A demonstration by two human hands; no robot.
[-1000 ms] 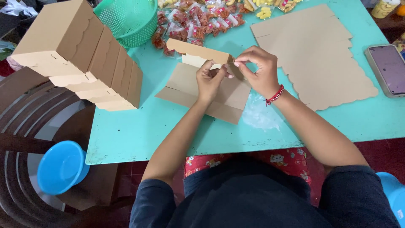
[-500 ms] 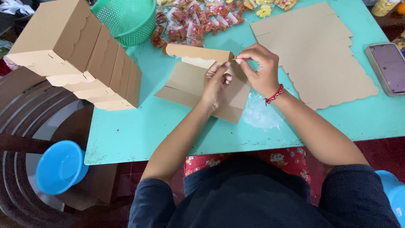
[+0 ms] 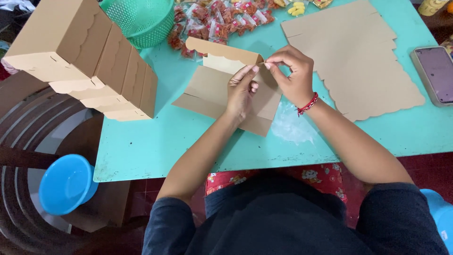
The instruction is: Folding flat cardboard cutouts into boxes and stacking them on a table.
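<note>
A flat brown cardboard box blank [image 3: 207, 89] lies on the turquoise table [image 3: 155, 141] with its scalloped far flap folded upright. My left hand [image 3: 241, 90] rests on the blank's middle, fingers pressed against the raised flap near its right corner. My right hand [image 3: 291, 75], with a red cord bracelet at the wrist, pinches the right corner tab of that flap between thumb and fingers.
Several finished brown boxes [image 3: 89, 56] stand in a row at the left. A stack of flat blanks [image 3: 358, 61] lies at the right, a phone [image 3: 436, 73] beyond it. A green basket [image 3: 141, 19] and snack packets [image 3: 212, 23] sit at the back. A blue bowl [image 3: 66, 184] is below left.
My left hand has opened from a pinch and flattened against the flap. The right hand keeps its pinch on the corner; the view has shifted slightly.
</note>
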